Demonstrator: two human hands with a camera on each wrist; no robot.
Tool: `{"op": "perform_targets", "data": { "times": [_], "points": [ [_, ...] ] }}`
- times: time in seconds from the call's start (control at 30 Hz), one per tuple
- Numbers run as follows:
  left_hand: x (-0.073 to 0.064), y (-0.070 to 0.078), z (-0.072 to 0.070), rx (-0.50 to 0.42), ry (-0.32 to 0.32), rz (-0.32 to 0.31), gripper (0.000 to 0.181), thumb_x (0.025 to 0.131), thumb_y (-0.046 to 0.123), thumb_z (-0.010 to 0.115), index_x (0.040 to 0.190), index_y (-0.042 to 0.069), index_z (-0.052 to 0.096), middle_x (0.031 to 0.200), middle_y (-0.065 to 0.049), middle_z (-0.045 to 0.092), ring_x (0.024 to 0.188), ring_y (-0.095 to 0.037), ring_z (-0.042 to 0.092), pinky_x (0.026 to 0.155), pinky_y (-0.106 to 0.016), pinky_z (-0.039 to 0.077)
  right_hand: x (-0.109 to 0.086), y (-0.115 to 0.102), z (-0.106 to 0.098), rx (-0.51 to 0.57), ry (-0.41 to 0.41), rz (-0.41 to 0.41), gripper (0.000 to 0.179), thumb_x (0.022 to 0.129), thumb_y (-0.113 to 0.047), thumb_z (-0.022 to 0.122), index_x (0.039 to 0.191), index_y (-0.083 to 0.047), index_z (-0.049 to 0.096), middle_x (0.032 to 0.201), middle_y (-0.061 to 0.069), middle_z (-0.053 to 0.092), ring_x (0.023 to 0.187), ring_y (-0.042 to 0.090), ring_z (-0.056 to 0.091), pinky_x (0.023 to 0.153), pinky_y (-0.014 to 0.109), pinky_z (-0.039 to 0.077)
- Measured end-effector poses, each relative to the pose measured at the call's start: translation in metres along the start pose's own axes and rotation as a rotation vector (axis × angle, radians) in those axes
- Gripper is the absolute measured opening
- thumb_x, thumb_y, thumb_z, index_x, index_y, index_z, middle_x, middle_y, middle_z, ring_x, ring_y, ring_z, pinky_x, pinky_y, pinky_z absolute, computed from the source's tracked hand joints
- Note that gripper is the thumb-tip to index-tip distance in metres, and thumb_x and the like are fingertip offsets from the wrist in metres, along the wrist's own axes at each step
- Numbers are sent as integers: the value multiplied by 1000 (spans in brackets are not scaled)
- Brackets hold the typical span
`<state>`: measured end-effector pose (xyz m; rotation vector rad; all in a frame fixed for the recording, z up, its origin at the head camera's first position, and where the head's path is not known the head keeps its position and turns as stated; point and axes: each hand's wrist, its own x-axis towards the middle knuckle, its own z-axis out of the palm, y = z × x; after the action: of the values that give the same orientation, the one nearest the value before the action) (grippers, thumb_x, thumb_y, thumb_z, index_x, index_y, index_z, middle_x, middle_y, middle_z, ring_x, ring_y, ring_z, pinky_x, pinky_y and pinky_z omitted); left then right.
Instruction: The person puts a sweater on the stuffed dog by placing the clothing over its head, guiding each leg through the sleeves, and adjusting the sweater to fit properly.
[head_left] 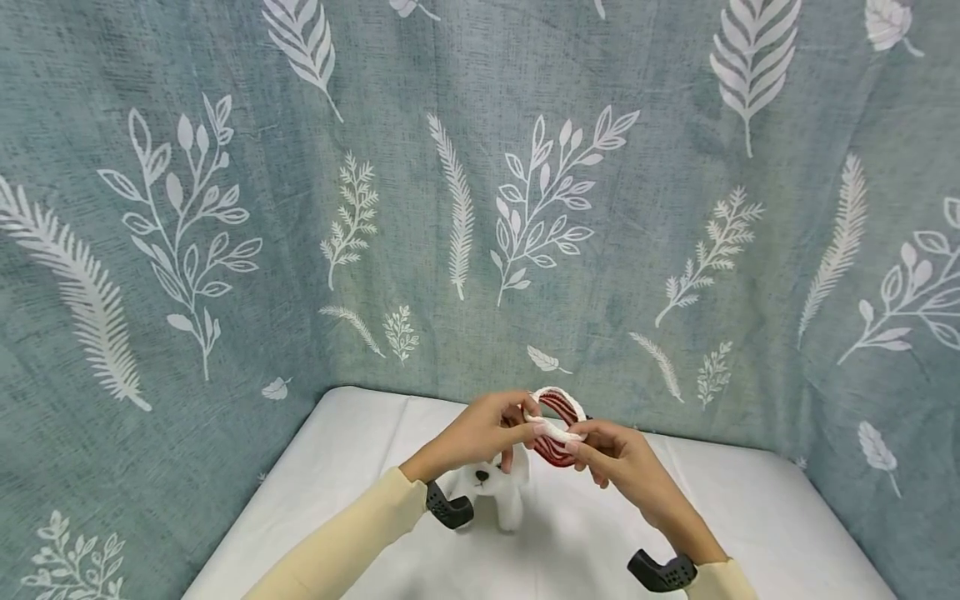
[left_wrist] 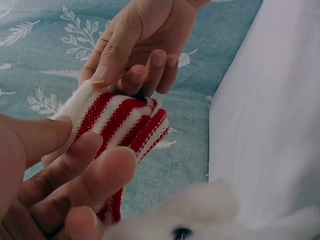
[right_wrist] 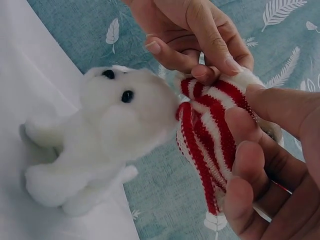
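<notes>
Both hands hold up a small red-and-white striped knit garment (head_left: pixel 553 456) by its thick white band, which is spread into an open loop in the head view. My left hand (head_left: pixel 480 429) pinches the band's left side between thumb and fingers. On the opposite side, my right hand (head_left: pixel 618 460) pinches it the same way, its thumb on the white edge in the left wrist view. The striped knit (right_wrist: pixel 215 117) hangs below the fingers. A white plush dog (right_wrist: pixel 125 122) with black eyes stands behind the left wrist, partly hidden by it in the head view.
The plush dog stands on a white-covered table (head_left: pixel 360 433). Blue-green curtains (head_left: pixel 420 208) with white leaf prints enclose the back and sides. Each wrist wears a black band with a camera mount (head_left: pixel 450 507).
</notes>
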<state>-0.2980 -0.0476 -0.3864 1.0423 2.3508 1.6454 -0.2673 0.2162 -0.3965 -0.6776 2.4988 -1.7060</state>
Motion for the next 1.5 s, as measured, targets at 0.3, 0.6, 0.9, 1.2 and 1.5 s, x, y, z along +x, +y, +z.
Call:
{"op": "perform_targets", "data": {
  "times": [0.3,0.6,0.9,1.2,1.5],
  "points": [
    [-5,-2,-11,3,-3,-6,12,102,33,67,105,22,64,91,-10,74,49,-30,65,39,-27,38,7,-7,9,1,-7,-1,29,100,-27,69,122,-8,68,90,19,68,63,12,54,55,29,48],
    [-17,-3,-25,-7,15,-17,11,102,32,67,107,22,64,93,-15,72,53,-46,63,41,-31,42,18,-9,21,12,-38,-36,25,101,-26,69,120,-11,69,92,21,69,61,12,53,55,28,47],
    [-29,-5,-40,49,14,-48,10,103,32,66,107,24,64,89,-8,73,54,-41,65,41,-28,40,25,-13,35,27,-64,-28,27,100,-30,70,122,-13,70,93,18,71,61,13,52,57,28,47],
    [-36,4,-50,68,15,-52,13,102,35,66,107,23,65,85,-12,73,47,-31,64,40,-28,40,30,-21,43,50,-69,-49,25,101,-29,69,121,-15,70,89,18,69,60,13,52,56,28,47],
    [-41,3,-58,110,11,-65,15,102,33,66,107,19,66,79,-18,70,42,-34,60,45,-38,51,34,-19,53,65,-97,-39,28,101,-32,68,122,-14,70,89,21,69,58,13,49,56,28,46]
  ]
}}
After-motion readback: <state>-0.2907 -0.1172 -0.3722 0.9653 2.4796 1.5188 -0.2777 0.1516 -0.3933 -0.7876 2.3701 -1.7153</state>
